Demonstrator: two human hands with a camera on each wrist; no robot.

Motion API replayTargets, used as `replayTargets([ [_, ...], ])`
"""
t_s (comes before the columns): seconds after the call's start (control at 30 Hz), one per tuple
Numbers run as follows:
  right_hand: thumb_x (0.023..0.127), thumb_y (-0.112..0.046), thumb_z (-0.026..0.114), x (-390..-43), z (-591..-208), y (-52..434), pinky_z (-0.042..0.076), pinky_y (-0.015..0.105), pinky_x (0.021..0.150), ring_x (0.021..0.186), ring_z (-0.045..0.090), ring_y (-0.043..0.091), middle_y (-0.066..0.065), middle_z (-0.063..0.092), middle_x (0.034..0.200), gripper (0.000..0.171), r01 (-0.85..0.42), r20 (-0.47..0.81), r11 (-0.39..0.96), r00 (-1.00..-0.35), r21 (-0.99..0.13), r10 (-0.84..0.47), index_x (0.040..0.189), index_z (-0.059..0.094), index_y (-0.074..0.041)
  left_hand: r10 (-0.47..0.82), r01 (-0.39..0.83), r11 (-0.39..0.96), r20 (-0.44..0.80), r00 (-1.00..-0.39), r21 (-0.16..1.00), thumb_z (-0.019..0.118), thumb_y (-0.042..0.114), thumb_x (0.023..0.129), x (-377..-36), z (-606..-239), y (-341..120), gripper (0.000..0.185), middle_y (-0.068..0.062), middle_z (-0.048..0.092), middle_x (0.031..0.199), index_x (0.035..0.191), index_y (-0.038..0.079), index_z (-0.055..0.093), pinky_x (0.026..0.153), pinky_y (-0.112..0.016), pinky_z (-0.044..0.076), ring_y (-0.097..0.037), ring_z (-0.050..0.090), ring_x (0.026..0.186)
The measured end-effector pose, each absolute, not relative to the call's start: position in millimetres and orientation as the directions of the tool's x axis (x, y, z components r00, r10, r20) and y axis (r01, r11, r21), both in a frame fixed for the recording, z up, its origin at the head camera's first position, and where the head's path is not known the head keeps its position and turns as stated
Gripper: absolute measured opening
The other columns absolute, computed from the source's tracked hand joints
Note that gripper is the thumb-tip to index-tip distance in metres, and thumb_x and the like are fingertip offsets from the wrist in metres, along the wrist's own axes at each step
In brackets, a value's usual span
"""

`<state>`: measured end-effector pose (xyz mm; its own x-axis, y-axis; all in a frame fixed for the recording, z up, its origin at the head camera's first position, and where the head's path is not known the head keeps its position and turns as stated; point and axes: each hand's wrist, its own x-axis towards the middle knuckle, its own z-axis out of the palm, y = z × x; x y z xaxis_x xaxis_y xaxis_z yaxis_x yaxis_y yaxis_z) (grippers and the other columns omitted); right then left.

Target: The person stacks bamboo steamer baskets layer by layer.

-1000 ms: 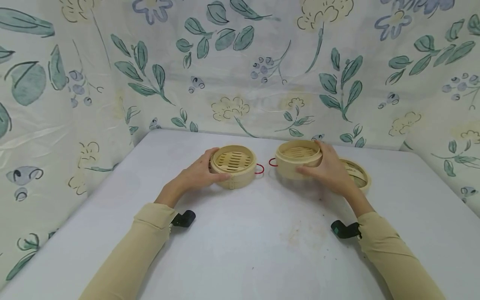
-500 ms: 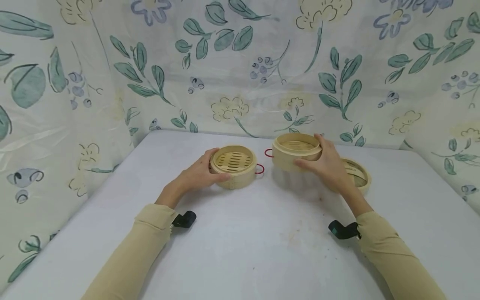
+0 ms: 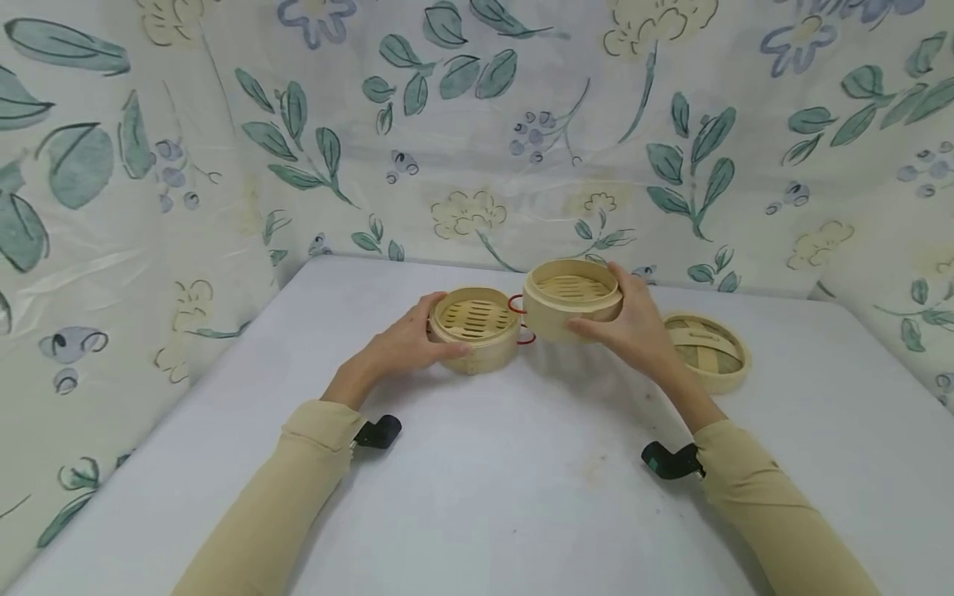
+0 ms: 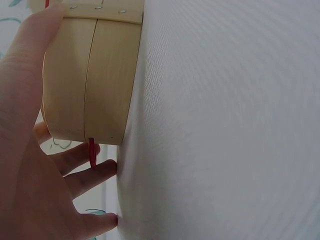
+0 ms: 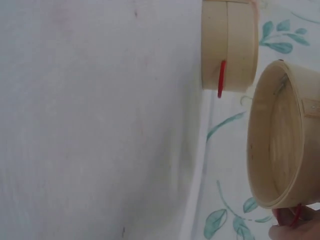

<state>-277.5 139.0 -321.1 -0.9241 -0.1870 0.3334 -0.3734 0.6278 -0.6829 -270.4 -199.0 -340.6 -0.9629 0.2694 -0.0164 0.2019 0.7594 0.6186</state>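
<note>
Right hand holds steamer tier aloft.

Floral-curtained tabletop recording booth

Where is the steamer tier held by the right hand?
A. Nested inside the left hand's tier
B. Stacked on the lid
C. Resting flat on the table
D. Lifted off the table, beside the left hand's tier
D: the right hand holds its tier clear of the table, next to the tier the left hand grips; the right wrist view shows a gap beneath it.
</note>
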Motion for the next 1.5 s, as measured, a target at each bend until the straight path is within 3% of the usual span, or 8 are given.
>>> replayTargets([
  [0.3, 0.079, -0.044, 0.082, -277.4, -322.9, 123.7, 0.03, 0.054, 0.114, 0.139, 0.033, 0.036, 0.022, 0.029, 0.153, 0.109, -0.374, 0.327, 0.604, -0.926, -0.704, -0.192, 0.156, 0.018, -0.003, 0.254, 0.182, 0.768, -0.031, -0.967, 0.615, 0.069, 0.066, 0.08, -270.7, -340.5, -197.6, 0.111, -0.013, 0.022, 0.162, 0.158, 0.016, 0.008, 0.116, -0.06, 0.022, -0.034, 0.021, 0.149],
  [0.83, 0.076, -0.041, 0.084, -281.3, -329.9, 86.0, 0.03, 0.051, 0.115, 0.139, 0.035, 0.033, 0.019, 0.032, 0.153, 0.106, -0.437, 0.404, 0.535, -0.896, -0.723, -0.185, 0.155, 0.023, -0.002, 0.233, 0.151, 0.776, -0.055, -0.971, 0.613, 0.068, 0.069, 0.079, -269.6, -337.6, -197.7, 0.112, -0.011, 0.022, 0.162, 0.159, 0.018, 0.007, 0.115, -0.06, 0.023, -0.033, 0.022, 0.149],
  [1.5, 0.075, -0.042, 0.085, -287.9, -331.9, 49.8, 0.032, 0.047, 0.115, 0.138, 0.036, 0.03, 0.018, 0.033, 0.152, 0.11, -0.459, 0.395, 0.492, -0.888, -0.74, -0.234, 0.155, 0.021, -0.003, 0.243, 0.166, 0.775, -0.044, -0.969, 0.61, 0.069, 0.067, 0.08, -266.4, -336.2, -198.2, 0.109, -0.01, 0.028, 0.16, 0.159, 0.021, 0.008, 0.114, -0.059, 0.026, -0.033, 0.03, 0.145],
])
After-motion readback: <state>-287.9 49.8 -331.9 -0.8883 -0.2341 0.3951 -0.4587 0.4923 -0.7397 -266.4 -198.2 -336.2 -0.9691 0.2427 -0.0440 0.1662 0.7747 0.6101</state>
